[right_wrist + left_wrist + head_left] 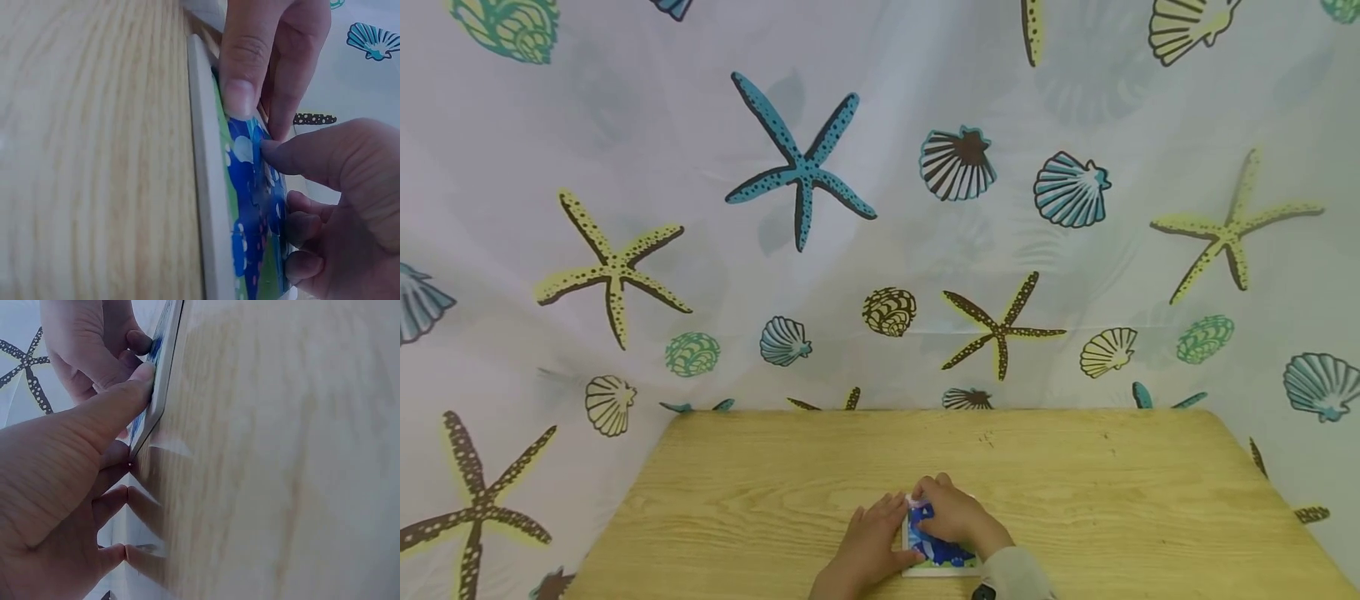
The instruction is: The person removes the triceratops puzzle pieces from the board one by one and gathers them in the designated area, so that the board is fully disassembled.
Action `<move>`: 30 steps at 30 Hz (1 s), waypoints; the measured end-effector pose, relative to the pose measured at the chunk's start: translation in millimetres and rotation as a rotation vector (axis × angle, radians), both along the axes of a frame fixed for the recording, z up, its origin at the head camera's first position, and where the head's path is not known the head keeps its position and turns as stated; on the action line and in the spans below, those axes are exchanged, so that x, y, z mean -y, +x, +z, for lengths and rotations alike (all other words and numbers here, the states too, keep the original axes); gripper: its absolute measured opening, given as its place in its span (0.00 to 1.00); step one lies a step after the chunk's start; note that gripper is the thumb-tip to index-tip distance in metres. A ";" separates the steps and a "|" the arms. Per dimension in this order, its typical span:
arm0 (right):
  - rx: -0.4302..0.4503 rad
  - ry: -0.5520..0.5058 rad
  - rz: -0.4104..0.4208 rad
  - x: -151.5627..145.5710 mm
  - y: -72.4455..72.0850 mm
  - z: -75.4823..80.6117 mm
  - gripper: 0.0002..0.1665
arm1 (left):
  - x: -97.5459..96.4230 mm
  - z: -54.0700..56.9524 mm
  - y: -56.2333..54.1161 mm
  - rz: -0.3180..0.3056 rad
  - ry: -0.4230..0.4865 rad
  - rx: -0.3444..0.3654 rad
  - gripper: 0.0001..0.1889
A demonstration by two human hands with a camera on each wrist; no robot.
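A small jigsaw puzzle lies on the wooden table, a blue dinosaur on green ground inside a white-edged tray. Along its left side rests my left hand, fingers extended and fingertips touching the tabletop. The left thumb presses on the tray's near edge. Over the upper part of the picture is my right hand, with bent fingers and the thumb set against the surface. Between right thumb and forefinger is a blue puzzle piece, partly covered; whether it is raised cannot be seen.
The wooden table reaches back to a pale curtain printed with starfish and shells, which also encloses both sides. A dark watch-like band shows at the right wrist, by a light sleeve.
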State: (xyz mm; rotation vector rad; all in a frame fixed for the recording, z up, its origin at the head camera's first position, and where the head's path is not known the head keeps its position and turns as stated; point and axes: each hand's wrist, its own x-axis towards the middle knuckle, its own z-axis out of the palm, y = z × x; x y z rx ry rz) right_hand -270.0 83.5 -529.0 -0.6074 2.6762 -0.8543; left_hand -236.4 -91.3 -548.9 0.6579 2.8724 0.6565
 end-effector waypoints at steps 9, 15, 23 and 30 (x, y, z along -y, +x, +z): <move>-0.051 0.010 0.062 -5.2 -1.3 -3.4 0.17 | 0.9 1.1 2.0 0.007 0.017 -0.013 0.40; -0.001 0.006 0.061 -4.9 -4.6 0.1 0.16 | 0.8 3.8 3.3 0.017 0.033 0.003 0.40; -0.011 -0.016 0.036 -4.8 -4.4 -1.5 0.17 | 0.1 3.3 2.3 0.021 0.014 -0.015 0.41; -0.070 -0.084 0.012 -4.5 0.4 -4.5 0.18 | 1.0 1.1 1.9 0.021 0.032 -0.007 0.41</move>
